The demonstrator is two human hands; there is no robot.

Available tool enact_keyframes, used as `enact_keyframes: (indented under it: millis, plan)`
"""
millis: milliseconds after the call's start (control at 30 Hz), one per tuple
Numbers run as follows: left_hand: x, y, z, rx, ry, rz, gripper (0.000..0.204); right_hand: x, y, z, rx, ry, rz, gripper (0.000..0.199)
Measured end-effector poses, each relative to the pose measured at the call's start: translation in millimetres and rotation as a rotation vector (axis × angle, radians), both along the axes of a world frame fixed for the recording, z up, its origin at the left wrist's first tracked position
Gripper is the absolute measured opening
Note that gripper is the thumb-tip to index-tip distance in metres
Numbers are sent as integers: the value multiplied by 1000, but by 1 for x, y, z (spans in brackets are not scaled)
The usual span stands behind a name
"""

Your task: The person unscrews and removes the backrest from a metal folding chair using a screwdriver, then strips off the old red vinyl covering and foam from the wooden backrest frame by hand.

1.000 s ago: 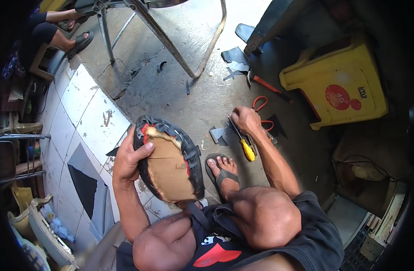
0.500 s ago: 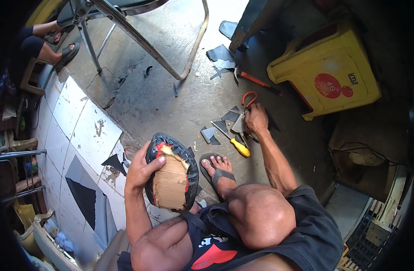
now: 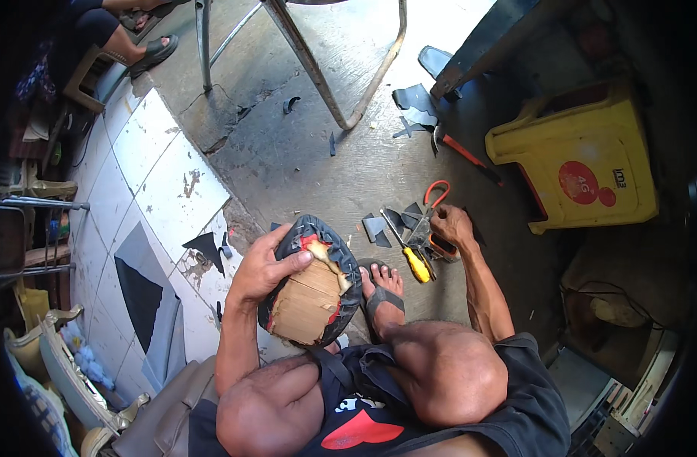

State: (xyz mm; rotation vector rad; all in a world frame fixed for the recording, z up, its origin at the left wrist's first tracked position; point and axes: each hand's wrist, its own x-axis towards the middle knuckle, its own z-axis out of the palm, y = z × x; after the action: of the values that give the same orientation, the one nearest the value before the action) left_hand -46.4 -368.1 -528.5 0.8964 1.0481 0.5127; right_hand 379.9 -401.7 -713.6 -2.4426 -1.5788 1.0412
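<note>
In the head view, a person's left hand (image 3: 266, 268), just below the centre of the frame, grips a padded piece (image 3: 310, 283) by its upper left edge, thumb pressed on the exposed face and the other fingers largely hidden behind. The work looks part done: a black cover (image 3: 351, 293) is gathered in ruffled folds over the rim along the top and right, while tan board (image 3: 304, 306) lies bare across the middle. Pale foam (image 3: 334, 266) and a ragged red edge (image 3: 308, 240) show between folds and board, suggesting the face is not yet closed or tidied; how firmly the folds are fixed cannot be told from here

At right of centre, the right hand (image 3: 452, 227) reaches down to the floor (image 3: 287, 171) beside red-handled scissors (image 3: 440, 183), its fingers bent and close together; whether they pinch anything is hidden. A yellow-handled screwdriver (image 3: 417, 265) lies just to the left, near a small grey scrap (image 3: 375, 227), and a red-handled hammer (image 3: 468, 154) rests farther up the frame. Dark offcuts (image 3: 205, 251) on the white tiles (image 3: 146, 179) at left suggest cutting is at least partly done, while the bare board points to finishing work left on the padded piece
</note>
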Motion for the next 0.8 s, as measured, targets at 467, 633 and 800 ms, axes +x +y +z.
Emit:
enact_keyframes:
  millis: [467,633,800]
  plan:
    - [8,-1,11,42,67,-91,51,-32,31,98,402,257,-82,31]
    - [9,-7,7,-14,34,15,50,-108,47,201,322,473,266,31]
    - [18,0,8,-34,0,7,52,-131,47,227,335,207,515,43]
